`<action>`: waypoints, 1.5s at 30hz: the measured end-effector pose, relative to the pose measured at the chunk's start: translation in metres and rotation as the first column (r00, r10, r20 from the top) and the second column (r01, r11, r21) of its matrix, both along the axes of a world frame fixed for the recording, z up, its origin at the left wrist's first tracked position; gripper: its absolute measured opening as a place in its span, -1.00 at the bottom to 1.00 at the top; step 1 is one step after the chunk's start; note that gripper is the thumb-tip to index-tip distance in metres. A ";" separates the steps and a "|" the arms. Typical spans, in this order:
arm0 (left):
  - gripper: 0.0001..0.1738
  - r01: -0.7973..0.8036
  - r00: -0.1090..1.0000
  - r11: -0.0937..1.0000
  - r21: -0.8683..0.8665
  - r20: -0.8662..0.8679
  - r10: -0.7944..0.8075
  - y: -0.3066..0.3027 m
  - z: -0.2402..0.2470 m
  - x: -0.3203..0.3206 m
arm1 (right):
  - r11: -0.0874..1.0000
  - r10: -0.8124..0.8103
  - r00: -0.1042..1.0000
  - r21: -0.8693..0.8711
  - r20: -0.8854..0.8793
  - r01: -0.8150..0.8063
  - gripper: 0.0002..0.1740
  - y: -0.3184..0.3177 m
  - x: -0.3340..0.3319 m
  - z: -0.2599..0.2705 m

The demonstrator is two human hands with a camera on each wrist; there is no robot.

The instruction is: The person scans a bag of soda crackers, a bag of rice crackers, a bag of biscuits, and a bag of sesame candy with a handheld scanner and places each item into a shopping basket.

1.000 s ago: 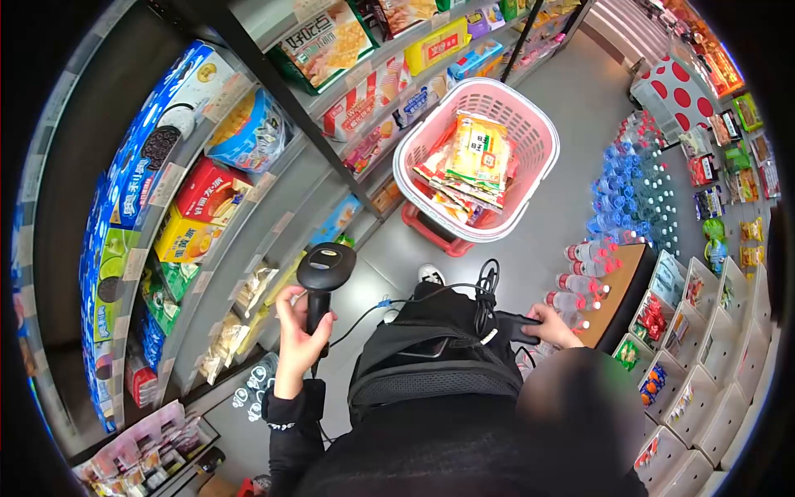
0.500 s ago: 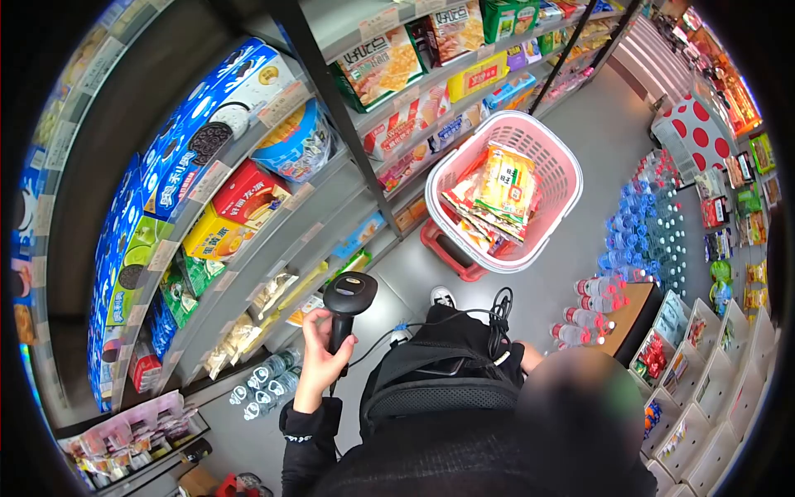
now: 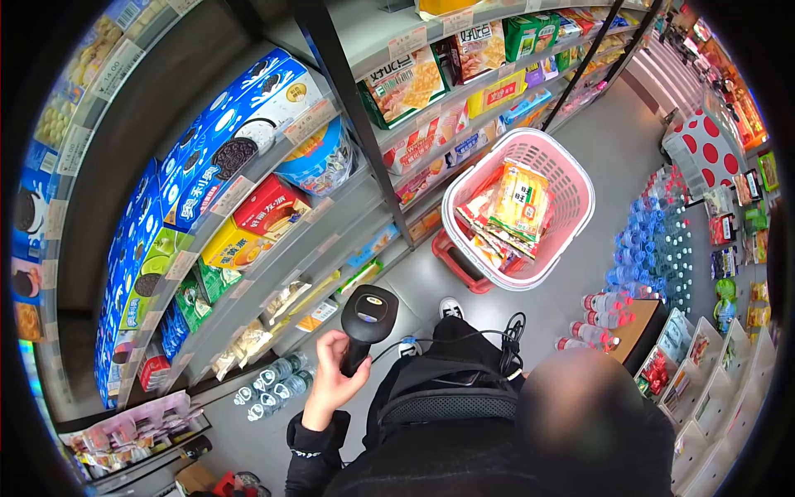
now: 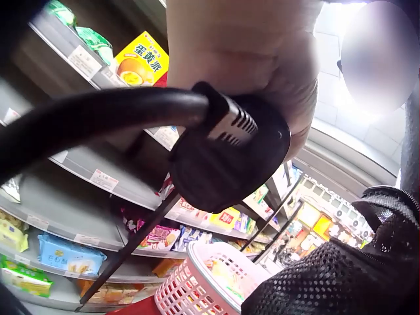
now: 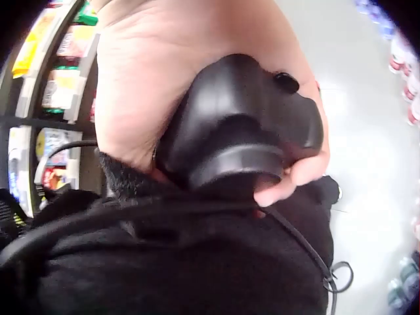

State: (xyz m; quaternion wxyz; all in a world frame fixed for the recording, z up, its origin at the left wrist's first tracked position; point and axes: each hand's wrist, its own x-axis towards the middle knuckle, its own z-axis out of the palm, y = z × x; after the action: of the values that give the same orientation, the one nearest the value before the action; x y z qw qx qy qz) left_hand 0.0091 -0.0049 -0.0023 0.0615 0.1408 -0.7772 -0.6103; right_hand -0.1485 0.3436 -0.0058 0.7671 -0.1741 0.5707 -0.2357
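Standing in a shop aisle, gripping a black barcode scanner (image 3: 368, 313) upright in the left hand (image 3: 330, 388), near the body and just left of the black chest bag (image 3: 451, 389). Holding it with fingers and thumb wrapped tight round the handle, head end uppermost, close to the shelves (image 3: 331, 207) on the left. Same grip from the left wrist view: butt of the handle poking out below the palm, with a thick black cable (image 4: 98, 115) plugged in and trailing off left. No sign of the right hand (image 5: 190, 72) from the head cam, but clearly clamped on a chunky black device (image 5: 243, 125) in the right wrist view, with fingertips (image 5: 295, 176) curled under its edge and pressed against dark clothing. Can't tell what that device actually is. Farther off, right of the shelves: a pink basket (image 3: 574, 178) sitting on a red base (image 3: 455, 265), stuffed with snack packets (image 3: 513, 203). Blue cookie boxes (image 3: 224, 153) up on the left shelving, bottled water (image 3: 654, 240) stacked on the floor at far right
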 end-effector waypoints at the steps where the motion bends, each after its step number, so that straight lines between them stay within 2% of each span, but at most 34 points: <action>1: -0.43 0.002 1.000 1.000 0.000 0.001 -0.002 0.001 0.002 -0.002 | 0.994 0.056 0.998 -0.093 0.004 -0.056 -0.28 0.000 -0.002 -0.001; 2: -0.43 0.003 1.000 0.999 0.035 -0.008 -0.002 0.001 0.003 -0.005 | 0.994 0.052 0.999 -0.093 0.001 -0.051 -0.28 -0.001 0.001 -0.018; 3: -0.43 0.002 1.000 0.997 0.071 -0.020 0.000 0.002 0.004 -0.009 | 0.988 0.074 0.995 -0.144 0.071 -0.063 -0.27 -0.001 0.005 -0.046; 4: -0.43 0.003 1.000 0.997 0.074 -0.025 -0.002 0.003 0.002 -0.012 | 0.979 0.100 0.985 -0.193 0.142 -0.071 -0.27 -0.009 0.004 -0.047; 5: -0.43 -0.008 1.000 0.997 0.077 -0.021 0.010 0.002 0.000 -0.014 | 0.957 0.149 0.984 -0.266 0.097 -0.118 -0.31 -0.018 -0.002 -0.046; 6: -0.43 -0.021 1.000 0.997 0.078 -0.016 0.023 0.002 -0.002 -0.016 | 0.955 0.180 0.983 -0.233 -0.035 -0.183 -0.33 -0.024 0.001 -0.053; 7: -0.43 -0.023 1.000 0.997 0.079 -0.019 0.025 0.002 0.000 -0.018 | 0.921 0.295 0.913 -0.171 -0.283 -0.351 -0.36 -0.025 0.002 -0.053; 8: -0.43 -0.015 1.000 0.996 0.088 -0.010 0.016 0.001 0.001 -0.020 | 0.866 0.398 0.766 -0.069 -0.505 -0.496 -0.37 -0.028 0.002 -0.053; 9: -0.43 -0.009 1.000 0.995 0.094 0.000 0.009 0.000 0.003 -0.021 | 0.861 0.404 0.761 -0.070 -0.508 -0.504 -0.37 -0.028 0.006 -0.059; 11: -0.43 -0.017 1.000 0.992 0.121 0.008 0.016 -0.001 0.003 -0.022 | 0.849 0.407 0.616 0.032 -0.674 -0.527 -0.46 -0.021 0.027 -0.092; 12: -0.43 -0.018 1.000 0.988 0.151 0.019 0.015 0.000 0.003 -0.022 | 0.843 0.414 0.610 0.033 -0.676 -0.536 -0.46 -0.013 0.038 -0.116; 13: -0.43 -0.016 1.000 0.988 0.151 0.024 0.012 -0.001 0.001 -0.022 | 0.953 0.122 0.859 -0.184 -0.497 -0.242 -0.51 -0.004 0.048 -0.141; 14: -0.43 -0.025 0.999 0.988 0.152 0.023 0.021 -0.001 -0.001 -0.022 | 0.943 -0.195 0.953 -0.311 -0.233 0.117 -0.56 -0.013 0.046 -0.130; 15: -0.41 -0.037 0.999 0.982 0.185 0.037 0.031 -0.002 -0.004 -0.021 | 0.852 -0.382 0.907 -0.449 -0.178 0.270 -0.58 -0.020 0.046 -0.110; 25: -0.41 -0.071 0.995 0.960 0.272 0.085 0.049 -0.003 -0.011 -0.013 | 0.815 -0.486 0.847 -0.460 -0.213 0.352 -0.59 -0.023 0.044 -0.078; 26: -0.41 -0.074 0.995 0.959 0.274 0.088 0.052 -0.003 -0.012 -0.012 | 0.988 -0.133 0.984 0.064 -0.115 0.141 -0.56 -0.027 0.018 -0.052; 27: -0.41 -0.074 0.994 0.961 0.266 0.100 0.049 -0.002 -0.013 -0.011 | 0.937 -0.349 0.933 0.024 0.088 0.348 -0.55 -0.006 0.028 -0.076; 28: -0.42 -0.074 0.993 0.964 0.257 0.110 0.047 -0.002 -0.014 -0.011 | 0.840 -0.526 0.799 0.029 0.291 0.542 -0.55 0.013 0.043 -0.102; 29: -0.42 -0.078 0.993 0.963 0.258 0.110 0.051 -0.002 -0.014 -0.012 | 0.873 -0.461 0.885 -0.149 0.059 0.465 -0.54 0.012 0.050 -0.106; 30: -0.41 -0.073 0.993 0.964 0.256 0.106 0.047 -0.002 -0.014 -0.013 | 0.893 -0.401 0.896 -0.300 -0.191 0.336 -0.53 0.006 0.055 -0.108; 31: -0.41 -0.069 0.993 0.965 0.253 0.107 0.043 -0.002 -0.014 -0.013 | 0.897 -0.301 0.929 -0.393 -0.214 0.200 -0.54 -0.009 0.046 -0.085; 32: -0.41 -0.074 0.993 0.965 0.253 0.108 0.048 -0.001 -0.013 -0.013 | 0.899 -0.296 0.931 -0.393 -0.213 0.196 -0.54 -0.010 0.048 -0.086; 34: -0.42 -0.059 0.993 0.967 0.246 0.113 0.032 0.002 -0.011 -0.015 | 0.995 -0.071 0.848 -0.103 -0.525 0.019 -0.57 -0.009 0.054 -0.089; 35: -0.42 -0.062 0.994 0.968 0.245 0.104 0.038 0.002 -0.012 -0.018 | 0.921 -0.200 0.870 -0.390 -0.451 0.010 -0.61 -0.015 0.050 -0.082; 36: -0.42 -0.046 0.995 0.978 0.203 0.100 0.026 0.003 -0.012 -0.018 | 0.920 -0.197 0.870 -0.392 -0.452 0.005 -0.61 -0.011 0.052 -0.086; 37: -0.41 -0.029 0.995 0.986 0.162 0.099 0.013 0.003 -0.013 -0.017 | 0.901 -0.351 0.899 -0.355 -0.261 0.249 -0.61 -0.002 0.058 -0.094; 38: -0.41 -0.035 0.994 0.986 0.160 0.105 0.018 0.004 -0.012 -0.017 | 0.841 -0.505 0.860 -0.263 -0.070 0.472 -0.60 0.000 0.059 -0.092; 39: -0.41 -0.038 0.994 0.985 0.170 0.104 0.020 0.006 -0.011 -0.017 | 0.806 -0.563 0.826 -0.209 0.018 0.554 -0.59 0.006 0.058 -0.087; 40: -0.41 -0.039 0.995 0.983 0.180 0.099 0.021 0.007 -0.011 -0.016 | 0.858 -0.505 0.859 -0.061 0.081 0.510 -0.57 0.015 0.051 -0.090; 42: -0.41 -0.036 0.994 0.982 0.185 0.112 0.016 0.007 -0.012 -0.015 | 0.833 -0.550 0.768 0.155 0.328 0.531 -0.58 0.021 0.033 -0.080; 43: -0.41 -0.030 0.992 0.981 0.191 0.126 0.006 0.008 -0.013 -0.014 | 0.834 -0.549 0.768 0.155 0.330 0.529 -0.58 0.016 0.029 -0.071; 44: -0.41 -0.029 0.992 0.981 0.190 0.128 0.005 0.008 -0.013 -0.014 | 0.894 -0.435 0.880 -0.021 0.190 0.447 -0.60 0.008 0.030 -0.062; 45: -0.41 -0.033 0.990 0.979 0.199 0.139 0.005 0.008 -0.014 -0.014 | 0.930 -0.325 0.946 -0.178 0.019 0.323 -0.62 -0.002 0.028 -0.050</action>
State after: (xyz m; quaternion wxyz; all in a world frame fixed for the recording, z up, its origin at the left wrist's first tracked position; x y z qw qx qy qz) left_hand -0.0048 0.0033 -0.0158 -0.0008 0.1953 -0.7126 -0.6738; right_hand -0.1204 0.3413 -0.0559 0.6959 -0.1468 0.5723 -0.4082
